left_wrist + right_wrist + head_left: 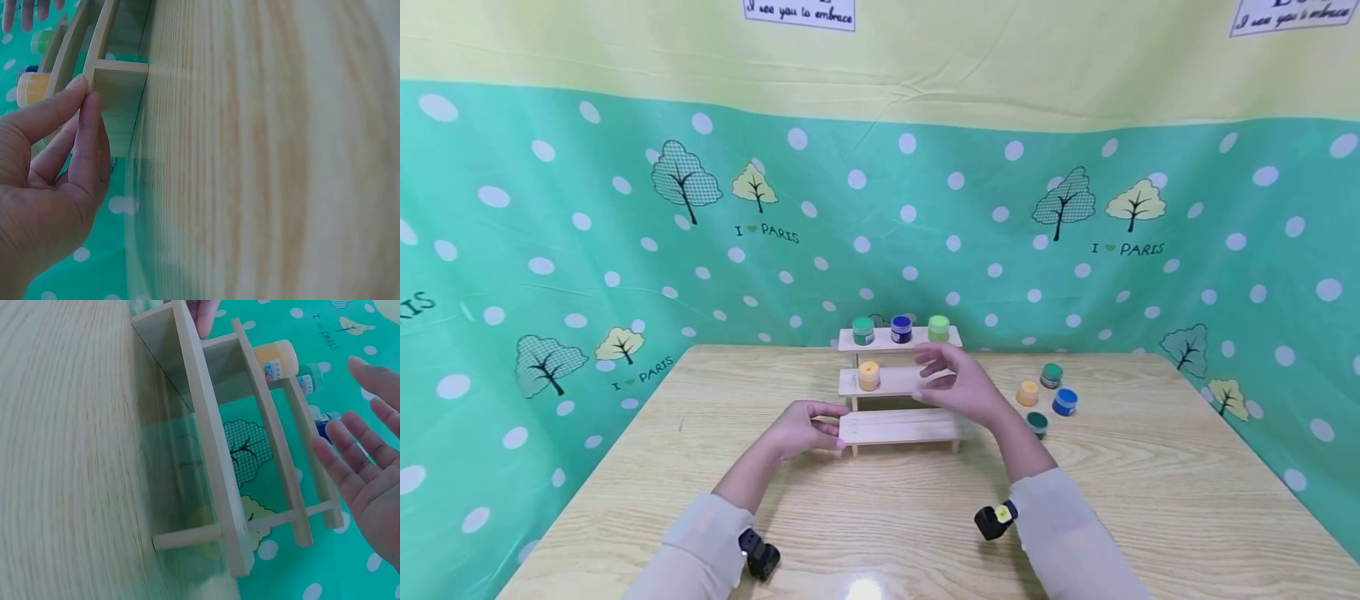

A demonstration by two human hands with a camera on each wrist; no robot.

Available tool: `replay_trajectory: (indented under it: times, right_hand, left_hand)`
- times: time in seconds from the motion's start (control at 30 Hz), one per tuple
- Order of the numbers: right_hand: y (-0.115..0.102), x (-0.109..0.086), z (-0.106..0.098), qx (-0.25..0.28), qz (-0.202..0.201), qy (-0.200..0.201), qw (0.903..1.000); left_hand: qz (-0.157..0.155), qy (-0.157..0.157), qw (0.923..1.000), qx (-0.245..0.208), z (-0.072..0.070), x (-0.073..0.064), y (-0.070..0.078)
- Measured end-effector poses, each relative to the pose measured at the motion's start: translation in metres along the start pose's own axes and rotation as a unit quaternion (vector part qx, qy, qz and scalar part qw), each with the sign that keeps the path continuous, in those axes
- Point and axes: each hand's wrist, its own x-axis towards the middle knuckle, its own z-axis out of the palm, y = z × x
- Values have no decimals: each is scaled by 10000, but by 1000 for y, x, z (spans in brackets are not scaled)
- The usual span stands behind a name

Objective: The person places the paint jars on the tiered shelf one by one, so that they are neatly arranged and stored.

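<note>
Polka-dot green cloth (pixel 832 193), pale yellow up top, printed w/ trees & "PARIS", fills the bkgd. In front, a light wood-grain tabletop (pixel 865 508). Pale L sleeve (pixel 696 546) & R sleeve (pixel 1075 533) enter from the btm edge. Near the cloth stands a plain wooden 3-step rack (pixel 898 427), steps rising toward the back. L hand (pixel 805 431) pinches the L end of the lowest step btwn thumb & fingers. R hand (pixel 962 385) is spread, fingers apart, by the R part of the mid step; can't tell if it touches the wood. Blk device at each wrist: L device (pixel 762 557), R device (pixel 991 523). Smallest are lidded jars. Top step, L to R: green jar (pixel 863 332), dk blue jar (pixel 901 330), lt green jar (pixel 938 329). Mid step, L part: orange jar (pixel 869 377). Grouped on the tabletop, R of the rack: 2nd orange jar (pixel 1027 394), green-lidded jar (pixel 1051 377), blue-lidded jar (pixel 1064 402) &, nearest the viewer, dk-green-lidded jar (pixel 1036 423).
</note>
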Motion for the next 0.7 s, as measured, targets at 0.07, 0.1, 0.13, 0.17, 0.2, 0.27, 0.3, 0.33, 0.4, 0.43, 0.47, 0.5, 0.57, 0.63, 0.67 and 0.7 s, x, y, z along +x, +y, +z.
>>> replay_trajectory:
  times: [0.07, 0.1, 0.13, 0.17, 0.2, 0.27, 0.3, 0.33, 0.4, 0.43, 0.47, 0.5, 0.57, 0.63, 0.67, 0.7]
  right_hand:
    - [0, -3, -3, 25, -69, 9, 10000]
    - [1, -4, -5, 42, -104, 18, 9999]
    - [2, -5, -7, 26, -139, 32, 9999]
    - [2, -7, -9, -1, -169, 45, 9998]
    - [3, -9, -11, -9, -196, 44, 9998]
    - [4, -12, -16, -46, -231, 40, 9997]
    - [5, -14, -18, -45, -239, 37, 9997]
    - [6, -16, -21, -76, -246, 41, 9997]
    - [7, -19, -26, -133, -254, 46, 9996]
    - [7, -21, -28, -183, -248, 62, 9995]
    - [8, -23, -30, -222, -236, 80, 9994]
    - [9, -24, -33, -254, -217, 95, 9994]
    - [9, -28, -38, -342, -171, 112, 9992]
    - [10, -31, -42, -401, -113, 97, 9991]
    - [10, -33, -45, -426, -76, 86, 9990]
    - [11, -35, -47, -471, -54, 73, 9988]
  left_hand:
    - [-32, 18, 10000, 9, 0, 1, -1]
    - [-48, 27, 10000, 10, 0, 1, -1]
    - [-60, 36, 10000, 13, 0, 1, -1]
    - [-72, 35, 10000, 11, 0, 1, -1]
    - [-55, 18, 10000, 6, 0, 0, -1]
    - [-16, -29, 10000, -29, 0, 0, -1]
    - [-1, -55, 10000, -59, 0, 0, -1]
    - [16, -82, 9999, -84, 0, -1, -1]
    - [58, -120, 9998, -126, -1, -1, -1]
    - [55, -120, 9998, -134, -1, -1, -1]
    - [55, -117, 9998, -137, -1, -1, -1]
    - [40, -114, 9998, -151, -1, 0, -2]
    - [55, -118, 9998, -148, -1, 0, -2]
    - [76, -128, 9998, -136, -1, 0, -1]
    - [82, -137, 9998, -133, -1, 0, -1]
    - [85, -141, 9998, -126, -1, 0, -1]
